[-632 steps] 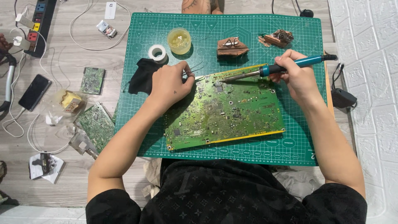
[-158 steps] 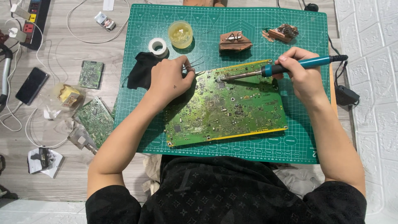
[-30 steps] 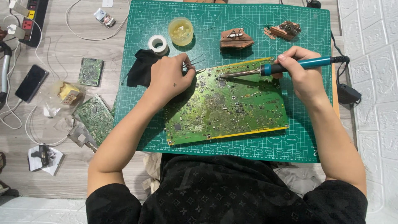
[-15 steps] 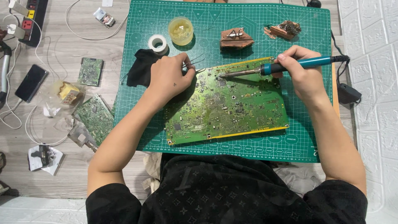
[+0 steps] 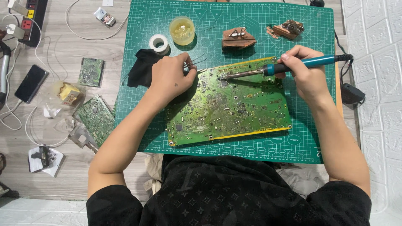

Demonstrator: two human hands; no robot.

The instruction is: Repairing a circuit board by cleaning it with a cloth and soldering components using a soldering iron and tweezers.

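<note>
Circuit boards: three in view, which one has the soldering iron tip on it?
The large green board on the cutting mat; the two smaller boards lie off the mat, left, untouched.

Closed in the right hand [image 5: 307,77], a soldering iron [image 5: 293,65] is showing a smooth teal plastic grip and a dull metal shaft. Under its tip, the large circuit board [image 5: 228,104] is gleaming glossy green with yellow edging. The left hand [image 5: 169,79] is pinching thin shiny metal tweezers [image 5: 197,62]. Just behind that hand, a matt black cloth [image 5: 140,73] is lying crumpled, beside a smooth white tape roll [image 5: 158,42]. Beneath everything, the cutting mat [image 5: 259,25] is looking matt, rubbery green, on pale wood-grain flooring [image 5: 67,167].
</note>
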